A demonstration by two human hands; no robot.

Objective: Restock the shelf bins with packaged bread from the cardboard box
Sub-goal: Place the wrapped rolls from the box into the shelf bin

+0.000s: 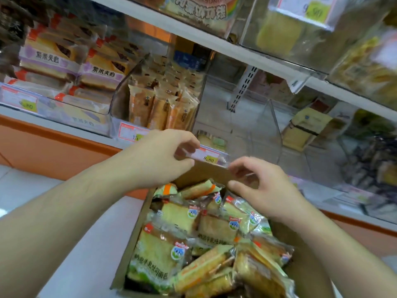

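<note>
An open cardboard box (133, 237) stands below the shelf, full of packaged bread slices (169, 239) in clear wrappers with green and orange print. Both hands are at its far edge. My left hand (163, 155) curls over the far flap (212, 175), fingers bent round its top edge just under a price label (206, 155). My right hand (260, 186) pinches the same flap near its right end, thumb below and fingers above. Behind the flap stands a clear shelf bin (242, 130), nearly bare, with one pale packet (211, 139) at its front.
Left of that bin, clear bins hold upright orange bread sticks (163, 108) and purple-labelled sandwich cakes (71, 67). More packets fill bins to the right (305, 130) and on the shelf above (279, 29). An orange base panel (49, 151) and pale floor lie lower left.
</note>
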